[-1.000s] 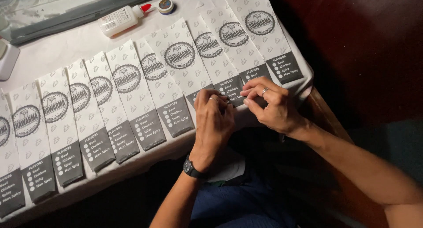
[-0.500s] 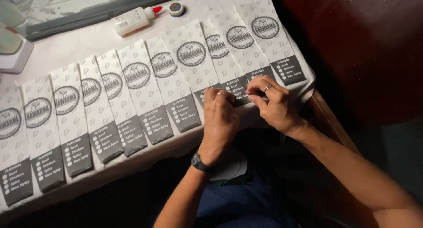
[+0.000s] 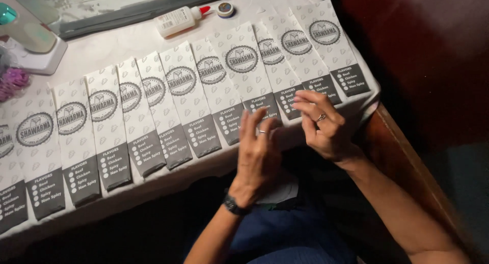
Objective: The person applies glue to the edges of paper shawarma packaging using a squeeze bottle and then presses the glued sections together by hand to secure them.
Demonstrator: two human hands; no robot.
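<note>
We hold our left hand (image 3: 260, 154) and right hand (image 3: 326, 126) raised, fingers loosely spread and empty, above overlapping paper sleeves (image 3: 239, 85) fanned along the worktop (image 3: 127, 45) so every end shows.

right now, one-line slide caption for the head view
Two bare hands hover over overlapping printed paper sleeves on a white table.

A table (image 3: 127, 45) under a white cloth fills the upper left, lit brightly from above. Its wooden edge (image 3: 407, 162) shows bare at the right, reddish brown. Beyond it the room falls into deep shadow, with a dark red surface (image 3: 423, 40) at the upper right and a dim bluish floor (image 3: 466, 177) lower right.
</note>
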